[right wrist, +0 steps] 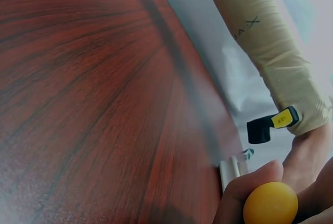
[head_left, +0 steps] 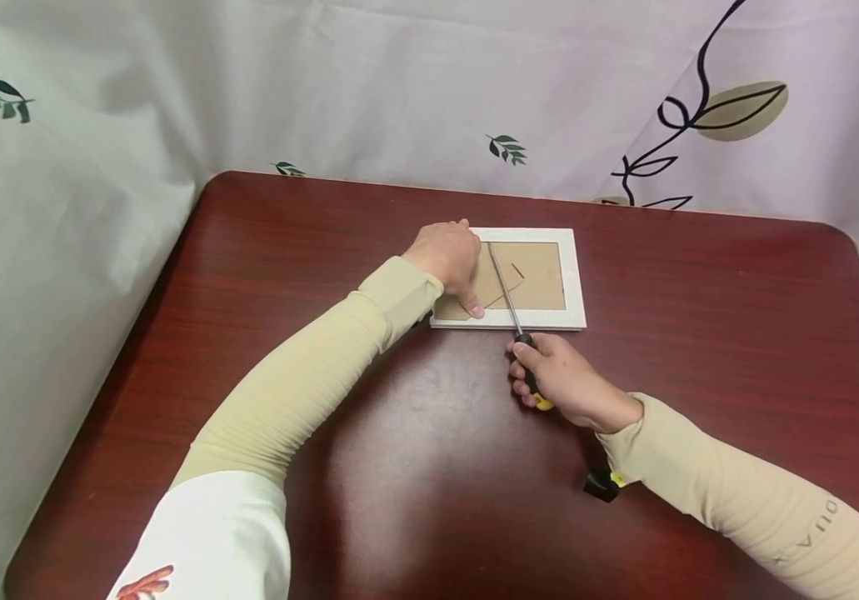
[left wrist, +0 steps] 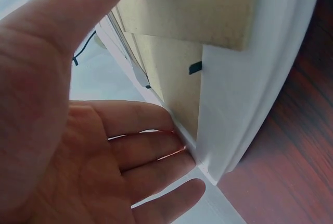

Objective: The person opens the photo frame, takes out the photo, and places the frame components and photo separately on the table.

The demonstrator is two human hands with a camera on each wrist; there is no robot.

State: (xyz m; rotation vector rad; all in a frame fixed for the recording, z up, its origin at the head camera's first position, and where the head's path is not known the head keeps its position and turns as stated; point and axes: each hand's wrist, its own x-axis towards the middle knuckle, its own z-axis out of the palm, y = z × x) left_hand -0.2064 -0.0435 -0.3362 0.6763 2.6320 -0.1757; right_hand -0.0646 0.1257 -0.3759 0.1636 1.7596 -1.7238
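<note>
A white picture frame (head_left: 574, 279) lies back side up on the table, with a brown backing board (head_left: 543, 260) set inside its rails. My left hand (head_left: 447, 260) holds the frame's left end, thumb on the near side and fingers at the far edge. In the left wrist view, a dark tab (left wrist: 195, 67) shows at the board's edge. My right hand (head_left: 562, 375) grips the black and yellow handle of a screwdriver (head_left: 506, 287). Its metal shaft crosses the near rail and the board, the tip by the far rail. The handle's yellow butt (right wrist: 270, 204) faces the right wrist camera.
The dark red wooden table (head_left: 197, 292) has rounded corners, and the frame lies toward its far side. Behind it hangs a pale cloth (head_left: 399, 92) printed with leaves. A black and yellow camera piece (head_left: 603, 483) is attached at the right wrist.
</note>
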